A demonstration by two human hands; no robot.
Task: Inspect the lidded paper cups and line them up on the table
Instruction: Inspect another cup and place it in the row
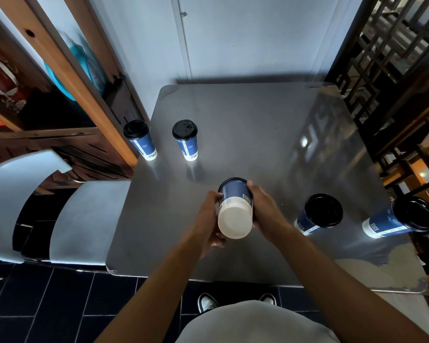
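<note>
I hold one cup (235,209) up over the table (258,134), tipped so its white bottom faces me. My left hand (209,219) wraps round one side and my right hand (263,209) wraps round the other — both hands grip the cup's wall. Its lid points away from me, so I cannot see it.

I think the cup is light and a bit soft, being paper. A hard squeeze could dent it or pop the lid off. If there is drink inside, tipping it could make it leak. The best place to hold is the middle of the blue wall, not the lid.

Two cups stand at the far left — the edge cup (140,139) is right by the table's side, and the next cup (186,139) is just beside it. Two more stand at the right, the near cup (318,214) and the corner cup (401,216). The middle of the table looks free for a row. A chair (22,194) sits off to the left, clear of my arms.
</note>
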